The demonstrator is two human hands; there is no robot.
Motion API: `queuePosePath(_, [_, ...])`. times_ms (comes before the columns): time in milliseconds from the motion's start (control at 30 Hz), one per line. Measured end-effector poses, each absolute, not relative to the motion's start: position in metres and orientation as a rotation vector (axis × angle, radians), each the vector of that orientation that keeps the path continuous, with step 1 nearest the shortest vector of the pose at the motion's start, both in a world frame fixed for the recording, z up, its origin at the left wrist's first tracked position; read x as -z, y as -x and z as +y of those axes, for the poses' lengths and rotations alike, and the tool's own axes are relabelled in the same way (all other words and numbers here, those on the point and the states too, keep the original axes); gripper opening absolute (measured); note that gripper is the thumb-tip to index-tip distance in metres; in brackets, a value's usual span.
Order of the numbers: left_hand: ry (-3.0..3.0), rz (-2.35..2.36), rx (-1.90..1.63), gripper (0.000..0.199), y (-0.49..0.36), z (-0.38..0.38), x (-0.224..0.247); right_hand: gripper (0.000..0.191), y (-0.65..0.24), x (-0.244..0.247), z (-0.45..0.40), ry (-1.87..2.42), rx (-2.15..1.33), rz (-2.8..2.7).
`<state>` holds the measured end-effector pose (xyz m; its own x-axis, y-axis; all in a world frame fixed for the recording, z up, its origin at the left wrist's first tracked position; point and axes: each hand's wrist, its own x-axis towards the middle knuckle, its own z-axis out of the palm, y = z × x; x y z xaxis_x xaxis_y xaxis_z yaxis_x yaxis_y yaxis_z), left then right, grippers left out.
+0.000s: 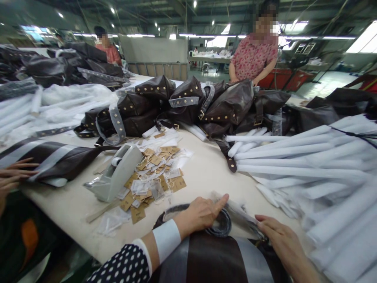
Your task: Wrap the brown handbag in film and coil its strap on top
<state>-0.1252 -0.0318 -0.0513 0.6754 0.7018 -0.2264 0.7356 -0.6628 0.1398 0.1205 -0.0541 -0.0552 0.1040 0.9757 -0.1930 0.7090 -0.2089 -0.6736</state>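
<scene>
A dark brown leather bag [216, 257] with pale wrap bands lies in front of me at the table's near edge. Its strap, covered in clear film, is looped into a coil [221, 227] above the bag. My left hand [202, 212] is on this coil, index finger stretched out, the other fingers curled and partly hidden around it. At the right end of the bag, my right hand [281, 236] grips a film-covered stretch of strap [244, 216] near a metal fitting; its thumb is hidden.
Left of the bag are a grey tape dispenser [122, 173] and a heap of brown tags [160, 161]. White rolls [294, 165] are piled at right. Brown studded bags [188, 98] line the back. A co-worker's hands [14, 175] touch another bag at left; a person [253, 55] stands opposite.
</scene>
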Motion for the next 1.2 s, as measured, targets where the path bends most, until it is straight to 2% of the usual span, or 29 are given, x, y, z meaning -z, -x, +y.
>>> queuePosePath(300, [-2.565, 1.148, 0.288, 0.041, 0.12, -0.016, 0.047, 0.036, -0.126, 0.082, -0.059, 1.908, -0.785, -1.748])
queuePosePath(533, [-2.527, 1.261, 0.229, 0.026, 0.122, -0.023, 0.052, 0.038, -0.121, 0.074, -0.056, 1.876, -0.782, -1.791])
queuePosePath(667, [-2.508, 1.298, 0.207, 0.025, 0.126, -0.032, 0.048, 0.039, -0.117, 0.07, -0.06, 1.907, -0.729, -1.792])
queuePosePath(800, [-2.499, 1.298, 0.184, 0.025, 0.128, -0.036, 0.048, 0.047, -0.103, 0.06, -0.063, 1.816, -0.18, -1.835])
queuePosePath(867, [-2.5, 1.294, 0.17, 0.023, 0.128, -0.036, 0.049, 0.045, -0.088, 0.052, -0.061, 1.654, -0.046, -2.045])
queuePosePath(1033, [-2.489, 1.317, 0.143, 0.02, 0.129, -0.035, 0.055, 0.038, -0.049, 0.055, -0.046, 1.58, -0.117, -2.551])
queuePosePath(1133, [-2.483, 1.305, 0.127, 0.018, 0.13, -0.035, 0.056, 0.027, -0.04, 0.065, -0.039, 1.665, -0.12, -2.618])
queuePosePath(1200, [-2.482, 1.3, 0.118, 0.018, 0.13, -0.034, 0.057, 0.027, -0.04, 0.07, -0.038, 1.705, -0.067, -2.606])
